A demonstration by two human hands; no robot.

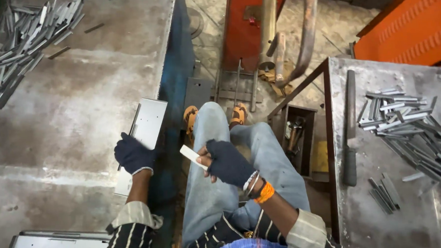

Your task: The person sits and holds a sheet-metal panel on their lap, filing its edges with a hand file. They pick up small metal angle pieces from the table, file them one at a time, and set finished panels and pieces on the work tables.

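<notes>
Here, a worn steel table (61,113) bears far-left metal strips (26,39); the gloved left hand (133,155) grips a flat plate (147,128) at its edge. The right hand (228,162) pinches a small white strip (193,157) over the lap. A file (349,126) and more strips (409,127) lie on the right bench (384,221).

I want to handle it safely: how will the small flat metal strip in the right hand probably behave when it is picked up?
The strip looks like thin flat metal, so probably stiff and light. Being flat, it should not roll. The gloved right hand pinches it by one end; its smooth surface may be slippery.
</notes>
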